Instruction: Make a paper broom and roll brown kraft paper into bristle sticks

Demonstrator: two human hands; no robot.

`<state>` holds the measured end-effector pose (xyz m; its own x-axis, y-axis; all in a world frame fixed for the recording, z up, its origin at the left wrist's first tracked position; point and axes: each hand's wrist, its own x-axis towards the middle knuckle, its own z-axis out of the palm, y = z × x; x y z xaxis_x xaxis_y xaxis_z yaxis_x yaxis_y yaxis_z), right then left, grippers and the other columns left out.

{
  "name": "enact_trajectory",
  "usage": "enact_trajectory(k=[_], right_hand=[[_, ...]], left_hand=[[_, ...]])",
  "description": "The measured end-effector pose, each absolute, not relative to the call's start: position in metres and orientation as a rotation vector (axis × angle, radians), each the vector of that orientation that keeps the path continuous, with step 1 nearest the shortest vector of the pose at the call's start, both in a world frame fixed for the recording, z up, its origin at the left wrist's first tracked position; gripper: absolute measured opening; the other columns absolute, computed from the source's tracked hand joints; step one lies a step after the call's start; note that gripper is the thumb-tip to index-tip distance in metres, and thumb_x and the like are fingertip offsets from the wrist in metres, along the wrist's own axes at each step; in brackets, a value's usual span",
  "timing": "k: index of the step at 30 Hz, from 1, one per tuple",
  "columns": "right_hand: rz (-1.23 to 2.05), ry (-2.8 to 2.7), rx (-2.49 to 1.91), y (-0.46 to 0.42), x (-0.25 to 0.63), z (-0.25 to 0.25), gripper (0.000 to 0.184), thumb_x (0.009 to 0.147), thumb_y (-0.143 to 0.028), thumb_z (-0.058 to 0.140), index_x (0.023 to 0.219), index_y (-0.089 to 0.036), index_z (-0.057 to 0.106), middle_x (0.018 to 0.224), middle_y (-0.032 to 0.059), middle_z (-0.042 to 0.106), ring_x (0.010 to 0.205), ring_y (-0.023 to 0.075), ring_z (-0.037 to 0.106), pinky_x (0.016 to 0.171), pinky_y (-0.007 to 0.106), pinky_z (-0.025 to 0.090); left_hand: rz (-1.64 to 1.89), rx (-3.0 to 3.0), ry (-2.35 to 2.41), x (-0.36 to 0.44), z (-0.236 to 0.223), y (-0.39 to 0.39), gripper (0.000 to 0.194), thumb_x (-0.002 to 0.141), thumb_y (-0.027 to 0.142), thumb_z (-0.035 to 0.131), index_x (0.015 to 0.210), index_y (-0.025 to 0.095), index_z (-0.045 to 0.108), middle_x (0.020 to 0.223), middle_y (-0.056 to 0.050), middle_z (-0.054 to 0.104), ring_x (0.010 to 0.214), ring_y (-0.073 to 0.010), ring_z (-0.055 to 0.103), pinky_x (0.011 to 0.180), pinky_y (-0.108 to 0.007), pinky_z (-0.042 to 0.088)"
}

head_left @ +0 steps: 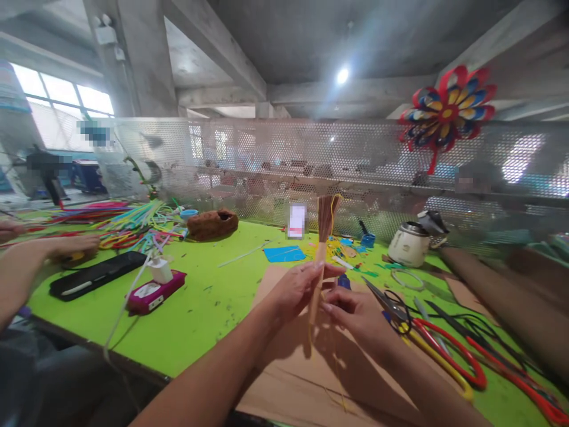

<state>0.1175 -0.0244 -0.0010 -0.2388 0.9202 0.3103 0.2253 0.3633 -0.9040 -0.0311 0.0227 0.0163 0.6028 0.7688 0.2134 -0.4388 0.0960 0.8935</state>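
Two hands hold a small brush upright above brown paper.
The left hand grips its handle; the right hand, just beside, pinches yellow string.

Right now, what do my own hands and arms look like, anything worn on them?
Your left hand and right hand are ungloved. No sleeve, watch or bracelet shows on either forearm, and no cables or markings stand out. Whether a ring is worn, I can't tell.
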Motion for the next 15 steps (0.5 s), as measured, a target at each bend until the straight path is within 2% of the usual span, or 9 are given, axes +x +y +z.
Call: enact_trajectory(k=[3,7,10,15], right_hand=[[0.837,-1.746,-1.142,-0.027,0.116,-0.002,0.019,0.079,-0.029,0.053,0.067,-0.016,0.059,0.059,-0.0017,0.051,0.056,0.0123,0.046,0.055,0.025,0.036],[0.749,-1.934,-1.215,-0.03,0.113,-0.006,0.019,0.081,-0.024,0.051,0.065,-0.015,0.057,0.058,-0.0007,0.053,0.057,0.0129,0.047,0.055,0.025,0.035],[0.737,-2.04,-1.221,-0.033,0.111,-0.01,0.017,0.08,-0.021,0.051,0.064,-0.015,0.056,0.061,0.0002,0.056,0.06,0.0131,0.049,0.056,0.024,0.034],[0.737,-2.113,-1.244,-0.037,0.109,-0.009,0.013,0.075,-0.015,0.05,0.063,-0.015,0.054,0.059,-0.0009,0.053,0.06,0.0118,0.046,0.055,0.022,0.033]], left_hand=[[0.986,1.078,0.331,-0.03,0.016,0.022,0.021,0.088,0.033,0.053,0.089,0.012,0.059,0.098,-0.014,0.068,0.087,-0.0213,0.064,0.084,-0.037,0.046],[1.069,1.041,0.329,-0.028,0.014,0.023,0.022,0.087,0.034,0.054,0.088,0.012,0.054,0.079,-0.011,0.069,0.077,-0.0204,0.065,0.083,-0.04,0.046],[1.114,1.039,0.333,-0.027,0.013,0.025,0.024,0.085,0.036,0.057,0.088,0.013,0.051,0.07,-0.007,0.066,0.07,-0.0195,0.065,0.077,-0.039,0.049],[1.148,1.051,0.361,-0.029,0.011,0.028,0.029,0.082,0.04,0.06,0.091,0.014,0.048,0.065,-0.003,0.061,0.058,-0.0157,0.061,0.058,-0.028,0.047]])
